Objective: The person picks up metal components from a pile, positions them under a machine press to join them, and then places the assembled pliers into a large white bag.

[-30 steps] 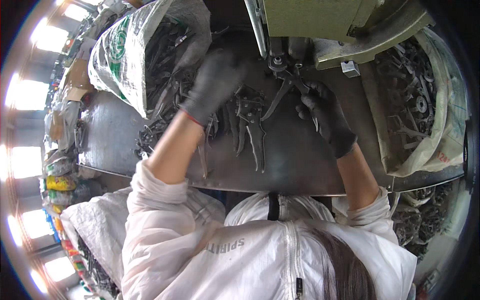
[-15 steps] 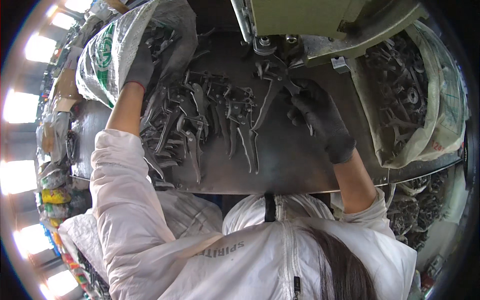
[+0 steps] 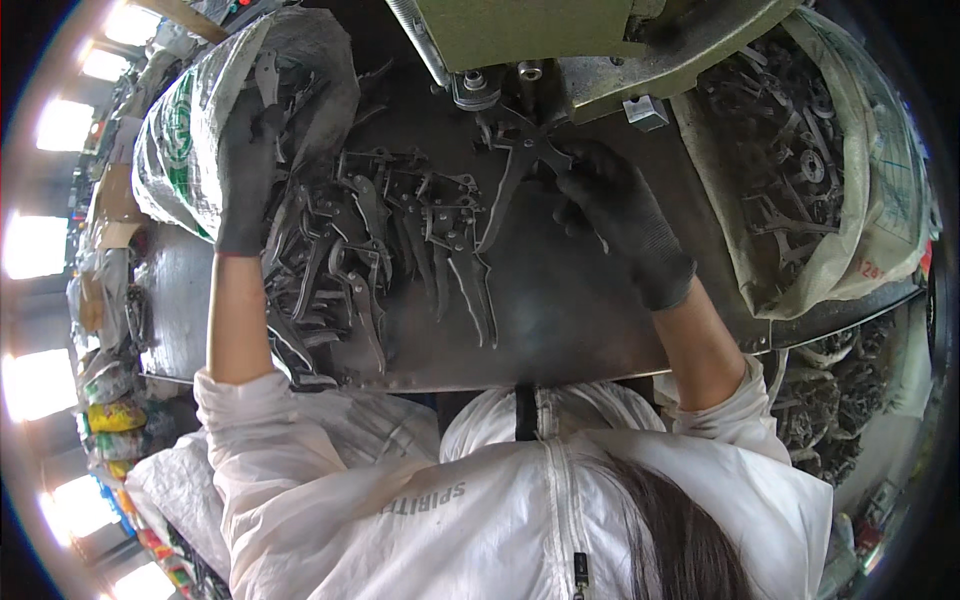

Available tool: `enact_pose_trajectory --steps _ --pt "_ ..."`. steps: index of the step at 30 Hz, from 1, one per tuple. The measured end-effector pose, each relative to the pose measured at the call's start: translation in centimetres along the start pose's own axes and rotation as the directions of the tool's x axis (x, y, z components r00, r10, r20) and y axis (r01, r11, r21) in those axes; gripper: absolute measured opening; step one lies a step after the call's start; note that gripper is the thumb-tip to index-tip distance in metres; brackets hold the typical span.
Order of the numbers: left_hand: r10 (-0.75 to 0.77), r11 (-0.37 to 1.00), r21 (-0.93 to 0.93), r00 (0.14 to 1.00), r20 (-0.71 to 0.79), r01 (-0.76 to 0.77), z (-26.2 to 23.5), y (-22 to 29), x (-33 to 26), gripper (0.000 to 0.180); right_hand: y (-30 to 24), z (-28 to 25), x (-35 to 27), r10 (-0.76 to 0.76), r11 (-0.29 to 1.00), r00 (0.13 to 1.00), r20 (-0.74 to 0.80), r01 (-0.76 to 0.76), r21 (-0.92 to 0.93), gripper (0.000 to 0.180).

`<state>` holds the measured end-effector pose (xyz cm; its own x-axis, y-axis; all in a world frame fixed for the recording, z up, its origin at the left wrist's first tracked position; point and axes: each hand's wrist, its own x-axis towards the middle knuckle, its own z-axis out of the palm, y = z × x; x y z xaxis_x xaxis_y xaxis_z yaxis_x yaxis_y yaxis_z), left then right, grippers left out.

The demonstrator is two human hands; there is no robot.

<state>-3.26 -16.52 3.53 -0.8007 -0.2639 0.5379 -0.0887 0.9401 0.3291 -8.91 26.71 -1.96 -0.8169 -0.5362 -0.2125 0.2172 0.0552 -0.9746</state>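
My left hand point(image 3: 248, 175), in a dark glove, is at the mouth of a white woven sack point(image 3: 165, 150) on the left. Its fingers are closed on a flat grey metal part point(image 3: 267, 80) that sticks out beyond them. My right hand point(image 3: 622, 215), gloved too, grips one end of a pair of locking pliers point(image 3: 520, 175) under the green machine point(image 3: 530, 30). The long curved handle of these pliers points down toward me. Between my hands, several more locking pliers point(image 3: 360, 235) lie heaped on the dark metal table point(image 3: 560, 320).
On the right stands an open beige sack point(image 3: 860, 240) with metal parts inside point(image 3: 790, 170). A small bright metal block point(image 3: 645, 112) is beside the machine. More metal parts point(image 3: 820, 420) lie below the table's right edge. Stacked bags point(image 3: 110, 415) line the far left.
My left hand has drawn back toward me from deeper inside the white sack, and a metal part now shows at its fingers. The right hand stays at the machine with the pliers.
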Motion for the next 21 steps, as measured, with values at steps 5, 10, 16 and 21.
enact_pose_trajectory --steps 5,10,16,21 --pt "-0.206 0.905 -0.312 0.940 0.270 0.288 -0.7 6.4 -3.3 0.038 -0.1 -0.9 0.4 0.071 0.997 0.994 0.088 -0.067 -0.048 0.039" --pt "-0.154 0.568 -0.619 0.809 0.568 0.543 -0.1 12.1 -8.3 0.046 2.0 -1.0 0.9 0.160 0.987 0.984 0.075 -0.159 -0.024 0.039" --pt "-0.119 0.506 -0.429 0.553 0.825 0.749 0.0 18.7 -9.5 0.037 2.4 0.1 0.4 0.119 0.993 0.992 0.030 -0.119 -0.011 0.035" --pt "0.055 0.261 -0.558 0.565 0.824 0.788 0.8 21.3 -11.3 0.051 3.8 4.4 -0.7 0.009 0.932 0.996 -0.088 0.024 0.361 0.023"
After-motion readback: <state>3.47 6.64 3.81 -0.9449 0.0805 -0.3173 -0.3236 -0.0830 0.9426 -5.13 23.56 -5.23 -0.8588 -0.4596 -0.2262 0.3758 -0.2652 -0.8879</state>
